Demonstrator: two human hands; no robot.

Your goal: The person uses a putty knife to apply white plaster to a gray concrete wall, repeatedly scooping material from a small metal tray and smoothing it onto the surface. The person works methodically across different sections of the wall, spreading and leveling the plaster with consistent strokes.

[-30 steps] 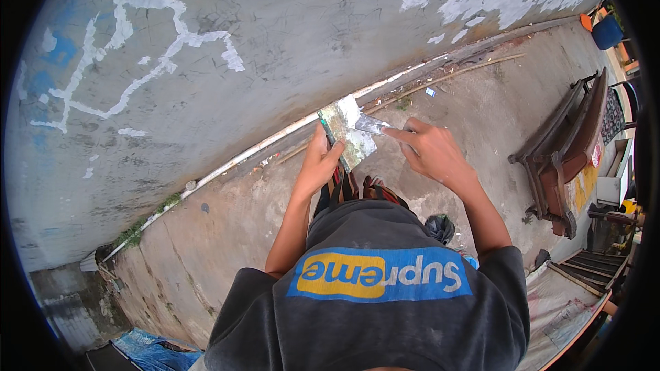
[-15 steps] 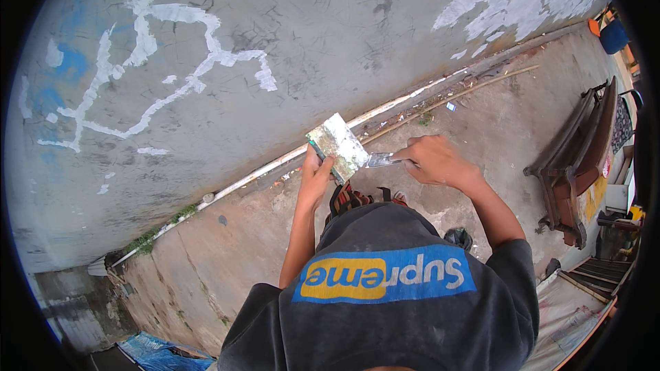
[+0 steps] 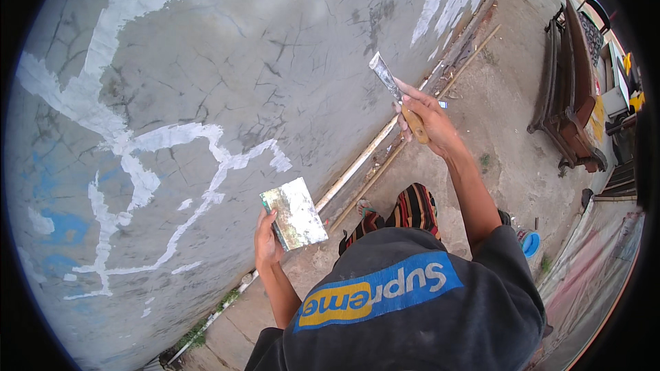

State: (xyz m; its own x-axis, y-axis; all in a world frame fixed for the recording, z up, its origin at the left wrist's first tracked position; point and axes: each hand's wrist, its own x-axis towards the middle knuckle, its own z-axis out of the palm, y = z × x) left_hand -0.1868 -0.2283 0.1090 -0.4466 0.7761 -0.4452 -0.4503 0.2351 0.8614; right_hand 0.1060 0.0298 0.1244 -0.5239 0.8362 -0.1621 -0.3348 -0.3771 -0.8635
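My left hand (image 3: pixel 268 239) grips the edge of a flat rectangular board (image 3: pixel 295 213) smeared with white paste, its thumb on top. In my right hand (image 3: pixel 427 118) is a putty knife (image 3: pixel 414 124), held by its wooden handle. The knife's blade points up toward the wall, with white paste at its tip. It stands apart from the board. In front of me rises a grey cracked wall (image 3: pixel 234 106) with branching white patches (image 3: pixel 144 141) on its left part and more white patches (image 3: pixel 450 0) at the upper right.
A white pipe (image 3: pixel 364 158) runs along the wall's foot, beside a long wooden pole (image 3: pixel 454 82) on the concrete floor (image 3: pixel 502 137). A dark wooden bench (image 3: pixel 567 89) stands at the right. Near my right side is a blue bucket (image 3: pixel 529 242).
The putty knife has left the board and risen with my right hand toward the wall, its blade turning upward. My left hand has shifted left and lower in view with the board.
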